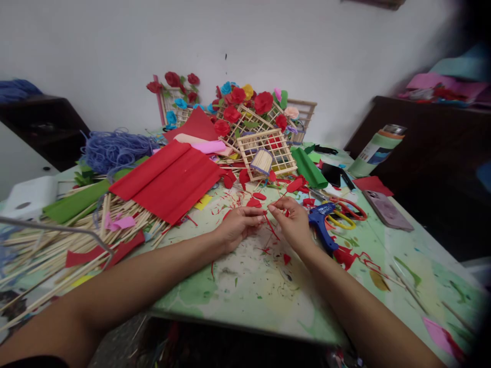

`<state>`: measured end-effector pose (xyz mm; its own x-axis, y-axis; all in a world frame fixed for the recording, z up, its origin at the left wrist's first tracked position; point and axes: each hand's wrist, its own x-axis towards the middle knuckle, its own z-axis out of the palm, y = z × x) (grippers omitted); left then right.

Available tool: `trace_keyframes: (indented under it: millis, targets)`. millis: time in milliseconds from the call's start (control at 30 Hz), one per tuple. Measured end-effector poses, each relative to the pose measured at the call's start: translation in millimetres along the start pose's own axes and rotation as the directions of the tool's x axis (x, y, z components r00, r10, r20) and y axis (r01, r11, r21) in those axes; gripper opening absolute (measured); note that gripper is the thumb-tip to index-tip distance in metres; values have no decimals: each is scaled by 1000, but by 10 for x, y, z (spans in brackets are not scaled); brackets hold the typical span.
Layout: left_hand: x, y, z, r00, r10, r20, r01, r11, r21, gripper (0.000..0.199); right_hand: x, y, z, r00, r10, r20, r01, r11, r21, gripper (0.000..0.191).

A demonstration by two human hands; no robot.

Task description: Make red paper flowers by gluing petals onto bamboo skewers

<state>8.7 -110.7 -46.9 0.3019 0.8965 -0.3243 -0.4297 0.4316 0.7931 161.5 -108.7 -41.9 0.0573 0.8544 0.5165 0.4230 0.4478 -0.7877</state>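
Note:
Over the middle of the table my left hand point(241, 227) and my right hand point(293, 222) nearly meet. Their fingers are pinched on a thin red strip point(271, 225), which hangs down between them. Red paper petals point(259, 196) lie just beyond my fingertips, and small red scraps are scattered below. To the right of my right hand rests a blue glue gun point(322, 225), beside scissors with red and yellow handles point(347, 217). A large red paper sheet point(169, 179) lies beyond my left forearm.
Wooden sticks point(126, 220) and blue cord point(115, 151) cover the left side. Stick lattices point(266, 151) with paper flowers point(264, 102) stand at the back. Rolled green paper point(310, 167), a phone point(387, 209) and a bottle point(378, 151) are at right.

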Motion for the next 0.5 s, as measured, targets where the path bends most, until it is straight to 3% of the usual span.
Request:
trace_keyframes:
  millis: [233, 367, 500]
  targets:
    - [54, 49, -31, 997, 19, -73, -22, 998, -51, 15, 57, -104, -242, 993, -116, 23, 118, 945, -305, 17]
    - [53, 36, -49, 999, 39, -32, -41, 998, -49, 17, 36, -133, -61, 990, -107, 89, 126, 960, -250, 13]
    - [27, 14, -35, 999, 34, 7, -33, 999, -30, 21, 24, -118, 90, 997, -22, 69, 31, 991, -132, 16]
